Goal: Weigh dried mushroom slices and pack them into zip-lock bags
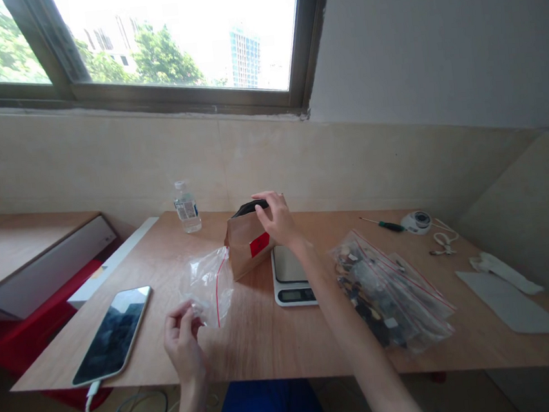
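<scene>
My left hand [187, 344] is closed in a pinch on the near left corner of a clear zip bag [225, 295] with a red seal line. This bag lies on the table and looks flat. Farther off, my right hand [278, 218] grips the top rim of a brown paper bag [244, 248], its thumb on the near side and its fingers over the top. The paper bag stands upright, with a red label on its front and a dark opening; its contents are hidden. Just right of it sits a white digital scale [297, 296], partly covered by my right forearm.
Left on the wooden table [263, 343] lies a phone [115, 335] with a cable. A water bottle [187, 208] stands at the back. To the right are zip bags of small parts [384, 292], a screwdriver [390, 226], a dome camera [416, 221] and a grey sheet [512, 306].
</scene>
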`<state>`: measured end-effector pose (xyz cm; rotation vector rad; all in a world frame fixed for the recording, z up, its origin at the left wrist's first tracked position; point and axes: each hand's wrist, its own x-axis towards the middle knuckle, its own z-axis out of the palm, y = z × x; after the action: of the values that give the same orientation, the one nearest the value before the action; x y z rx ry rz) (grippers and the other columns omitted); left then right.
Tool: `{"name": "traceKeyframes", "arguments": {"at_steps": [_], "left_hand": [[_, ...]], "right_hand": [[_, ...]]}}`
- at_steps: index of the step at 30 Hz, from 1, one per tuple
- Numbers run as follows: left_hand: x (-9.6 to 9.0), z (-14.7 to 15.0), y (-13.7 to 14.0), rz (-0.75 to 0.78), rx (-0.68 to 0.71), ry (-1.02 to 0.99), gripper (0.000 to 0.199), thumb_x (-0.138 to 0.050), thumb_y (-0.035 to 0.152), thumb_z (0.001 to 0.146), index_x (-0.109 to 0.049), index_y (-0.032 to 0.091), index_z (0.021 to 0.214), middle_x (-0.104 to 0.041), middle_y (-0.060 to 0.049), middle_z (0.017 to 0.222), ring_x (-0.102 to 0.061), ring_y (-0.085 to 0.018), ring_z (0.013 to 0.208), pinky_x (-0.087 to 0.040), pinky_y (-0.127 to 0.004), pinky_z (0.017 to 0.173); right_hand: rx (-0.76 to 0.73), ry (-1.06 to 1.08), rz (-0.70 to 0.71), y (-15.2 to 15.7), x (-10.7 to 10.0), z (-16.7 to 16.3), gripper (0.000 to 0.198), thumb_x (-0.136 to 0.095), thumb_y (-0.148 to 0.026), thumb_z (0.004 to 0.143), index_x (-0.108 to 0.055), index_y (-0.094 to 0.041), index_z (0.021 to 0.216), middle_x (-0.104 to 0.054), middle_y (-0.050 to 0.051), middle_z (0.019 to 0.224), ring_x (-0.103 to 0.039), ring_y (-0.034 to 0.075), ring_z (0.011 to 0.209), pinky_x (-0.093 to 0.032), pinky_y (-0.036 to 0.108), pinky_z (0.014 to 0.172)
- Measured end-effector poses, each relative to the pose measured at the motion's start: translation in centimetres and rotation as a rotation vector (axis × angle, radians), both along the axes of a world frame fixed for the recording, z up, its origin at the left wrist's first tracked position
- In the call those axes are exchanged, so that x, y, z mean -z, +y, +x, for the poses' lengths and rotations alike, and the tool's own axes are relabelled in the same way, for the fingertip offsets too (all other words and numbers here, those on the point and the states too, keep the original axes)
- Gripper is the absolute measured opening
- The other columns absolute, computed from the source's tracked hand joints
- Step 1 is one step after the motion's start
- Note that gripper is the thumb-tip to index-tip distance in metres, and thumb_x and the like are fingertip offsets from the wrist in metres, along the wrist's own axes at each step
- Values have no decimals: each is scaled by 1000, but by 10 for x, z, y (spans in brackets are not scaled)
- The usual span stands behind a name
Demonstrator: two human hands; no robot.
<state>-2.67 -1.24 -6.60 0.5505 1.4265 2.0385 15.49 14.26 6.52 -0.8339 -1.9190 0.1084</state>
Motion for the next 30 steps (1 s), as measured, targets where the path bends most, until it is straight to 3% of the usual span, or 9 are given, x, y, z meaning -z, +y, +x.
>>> {"name": "traceKeyframes", "arguments": {"at_steps": [5,8,12,14,16,19,25,28,30], "left_hand": [[-8,8,-4,50,-65,102,17,-63,28,70,-59,17,83,-56,3,69,-51,-9,59,-41,-21,57],[-19,20,-10,162,-125,206,12,-60,27,74,-57,18,81,-53,5,64,-49,-9,57,-41,-23,60],[-25,39,-18,163,-73,325,11,-60,29,77,-56,19,79,-56,4,65,-52,-11,58,-43,-23,59],[-23,45,-20,105,14,395,14,-60,31,78,-57,19,82,-58,2,69,-55,-12,61,-44,-23,59],[-20,48,-20,60,131,439,16,-60,33,79,-59,19,85,-59,1,73,-56,-13,65,-45,-24,61],[-20,49,-19,21,276,446,20,-60,34,80,-60,20,94,-61,0,78,-57,-14,70,-46,-24,66],[-30,45,-18,37,461,362,30,-59,35,81,-58,21,107,-64,-2,85,-59,-15,74,-49,-26,71],[-30,45,-16,32,589,324,35,-58,40,81,-58,20,110,-63,-4,92,-59,-15,75,-50,-26,66],[-28,45,-15,-22,642,304,38,-57,44,80,-59,19,108,-61,-2,82,-57,-13,63,-47,-23,54]], "right_hand": [[169,190,-5,-34,5,5,25,-38,-22,90,-55,-19,108,-54,11,116,-44,21,117,-28,39,103],[206,389,-222,-71,15,3,26,-37,-35,93,-56,-21,104,-57,9,108,-49,20,109,-35,36,97],[-85,471,-710,-108,35,-2,42,-43,-54,87,-52,-21,113,-57,8,113,-54,19,102,-43,29,85],[-227,461,-834,-112,42,-3,45,-42,-58,87,-55,-21,109,-60,7,110,-57,18,98,-45,29,82],[-262,461,-838,-109,47,0,43,-44,-58,86,-60,-19,97,-64,6,99,-60,18,89,-45,29,80],[-165,563,-781,-99,50,9,42,-48,-58,83,-60,-18,82,-66,5,79,-61,16,69,-48,29,68],[-86,720,-845,-98,57,19,48,-47,-69,77,-52,-21,84,-62,1,63,-57,16,46,-46,27,47],[-33,641,-824,-105,64,14,49,-39,-69,81,-52,-22,87,-61,1,63,-55,15,41,-41,26,39],[34,544,-792,-110,72,8,50,-34,-68,84,-54,-22,90,-59,1,64,-50,13,36,-36,25,35]]}}
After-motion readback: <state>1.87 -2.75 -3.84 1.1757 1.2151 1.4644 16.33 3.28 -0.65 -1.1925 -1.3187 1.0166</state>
